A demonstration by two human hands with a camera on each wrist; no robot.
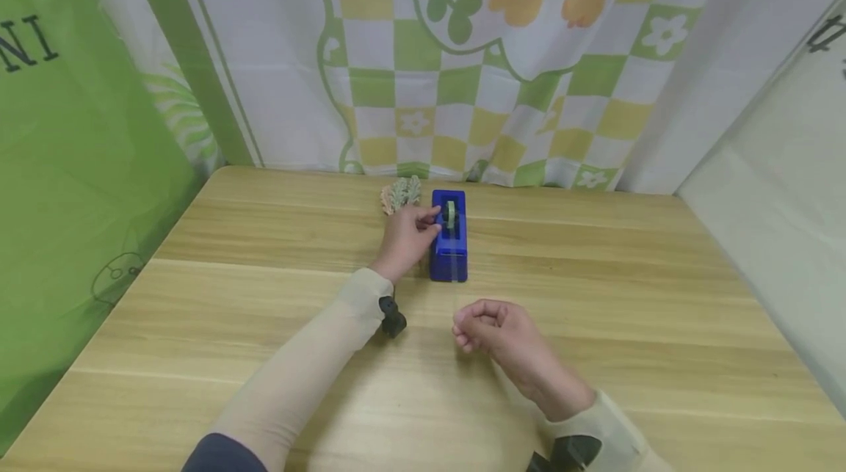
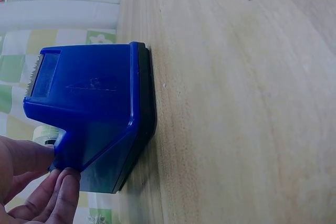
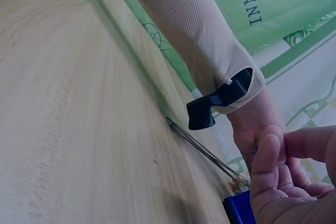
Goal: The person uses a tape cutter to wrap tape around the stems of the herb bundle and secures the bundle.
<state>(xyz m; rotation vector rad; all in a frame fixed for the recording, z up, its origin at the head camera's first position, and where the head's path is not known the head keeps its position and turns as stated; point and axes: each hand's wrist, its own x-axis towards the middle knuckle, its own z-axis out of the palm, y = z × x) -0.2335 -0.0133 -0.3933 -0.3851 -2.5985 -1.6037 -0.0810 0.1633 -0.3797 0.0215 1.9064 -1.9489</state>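
Note:
A blue tape dispenser with a small roll of clear tape stands on the wooden table. My left hand grips its left side wall between thumb and fingers, as the left wrist view shows close up. The serrated cutting edge points toward me. From the front of the dispenser a faint clear strip runs toward my right hand, whose thumb and forefinger pinch its end. That pinched end is hidden between the fingertips in the right wrist view.
Just beyond my left hand lies a small bunch of pale green and pink ears; its thin stems extend along the table. A checked curtain hangs along the back edge, and a green cloth hangs at the left.

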